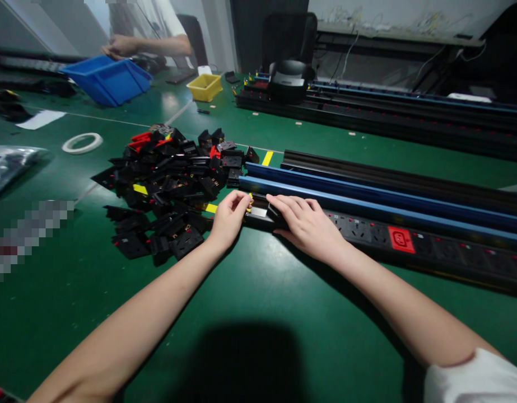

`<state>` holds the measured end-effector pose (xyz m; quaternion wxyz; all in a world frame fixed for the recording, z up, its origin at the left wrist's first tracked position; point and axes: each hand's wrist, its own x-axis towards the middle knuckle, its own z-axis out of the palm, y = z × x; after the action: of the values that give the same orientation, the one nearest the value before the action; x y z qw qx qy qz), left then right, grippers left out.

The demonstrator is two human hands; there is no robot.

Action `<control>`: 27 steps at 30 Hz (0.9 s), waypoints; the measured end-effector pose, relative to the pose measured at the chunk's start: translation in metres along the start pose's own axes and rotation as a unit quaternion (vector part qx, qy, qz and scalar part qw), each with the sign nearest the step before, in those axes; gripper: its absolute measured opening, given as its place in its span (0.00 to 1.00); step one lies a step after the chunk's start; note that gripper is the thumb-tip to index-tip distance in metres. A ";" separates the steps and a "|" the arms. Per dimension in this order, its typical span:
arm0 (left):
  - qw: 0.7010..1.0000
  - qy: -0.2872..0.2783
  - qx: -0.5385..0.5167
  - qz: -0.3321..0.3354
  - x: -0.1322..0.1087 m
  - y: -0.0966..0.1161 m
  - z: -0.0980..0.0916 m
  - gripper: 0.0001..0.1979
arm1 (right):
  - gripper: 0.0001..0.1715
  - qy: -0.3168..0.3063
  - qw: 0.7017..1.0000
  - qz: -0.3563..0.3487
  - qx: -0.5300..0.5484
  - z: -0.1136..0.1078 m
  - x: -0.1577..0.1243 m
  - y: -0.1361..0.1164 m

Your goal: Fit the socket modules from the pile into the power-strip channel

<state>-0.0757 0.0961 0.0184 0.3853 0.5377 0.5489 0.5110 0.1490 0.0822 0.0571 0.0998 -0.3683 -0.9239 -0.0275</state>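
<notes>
A long black power strip (434,249) lies across the green table, with a row of black sockets and one red socket (401,240) in it. My left hand (231,218) is at the strip's left end, thumb and forefinger pinched beside a small yellow piece (250,197); what they grip is too small to make out. My right hand (311,226) is wrapped over a black socket module (275,213) at the strip, thumb on the near side and fingers on top. Between both hands part of the strip's open channel (258,212) shows.
Loose black and red socket modules (166,173) are heaped left of the strip. Blue rails (367,198) and a black rail (346,170) lie behind it. Farther back are a tape roll (82,143), a blue bin (109,81), a yellow bin (204,88) and another person's hand (121,46).
</notes>
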 end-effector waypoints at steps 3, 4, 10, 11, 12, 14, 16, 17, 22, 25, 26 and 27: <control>1.000 -0.005 -0.011 -0.004 0.001 -0.001 0.000 0.12 | 0.40 -0.009 1.000 -0.008 -0.011 0.000 0.001 0.000; 1.000 -0.007 -0.011 -0.003 0.002 -0.001 0.000 0.11 | 0.40 -0.012 1.000 -0.006 -0.008 -0.001 0.001 0.000; 1.000 0.004 -0.006 -0.010 0.002 -0.001 0.000 0.12 | 0.39 -0.026 1.000 0.002 0.013 -0.004 0.004 0.000; 1.000 0.008 -0.009 -0.012 0.002 -0.001 0.000 0.12 | 0.39 -0.025 1.000 0.002 0.007 -0.004 0.004 0.000; 1.000 0.013 -0.013 -0.014 0.002 -0.001 0.000 0.12 | 0.39 -0.023 1.000 0.000 0.001 -0.004 0.004 0.000; 0.999 0.024 -0.026 -0.020 0.002 -0.001 0.000 0.13 | 0.38 -0.020 1.000 -0.004 -0.012 -0.002 0.004 -0.001; 0.998 0.032 -0.041 -0.024 0.002 -0.002 -0.001 0.13 | 0.37 -0.021 1.000 -0.009 -0.022 -0.001 0.003 -0.001; 0.998 0.033 -0.047 -0.025 0.002 -0.002 -0.001 0.12 | 0.37 -0.023 0.999 -0.014 -0.027 -0.001 0.002 -0.001; 0.997 0.035 -0.057 -0.023 0.003 -0.002 -0.001 0.11 | 0.33 -0.038 0.998 -0.038 -0.043 0.000 0.002 0.000; 0.998 0.036 -0.052 -0.023 0.003 -0.002 -0.001 0.11 | 0.31 -0.039 0.998 -0.034 -0.039 0.000 0.002 -0.001; 0.998 0.036 -0.051 -0.024 0.003 -0.002 -0.001 0.11 | 0.30 -0.039 0.998 -0.033 -0.039 0.000 0.002 -0.001; 0.998 0.035 -0.050 -0.026 0.003 -0.002 -0.001 0.12 | 0.30 -0.038 0.998 -0.033 -0.041 -0.001 0.002 -0.002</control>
<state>-0.0774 0.0987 0.0168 0.4059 0.4849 0.5494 0.5462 0.1462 0.0824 0.0582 0.0484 -0.3423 -0.9368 -0.0544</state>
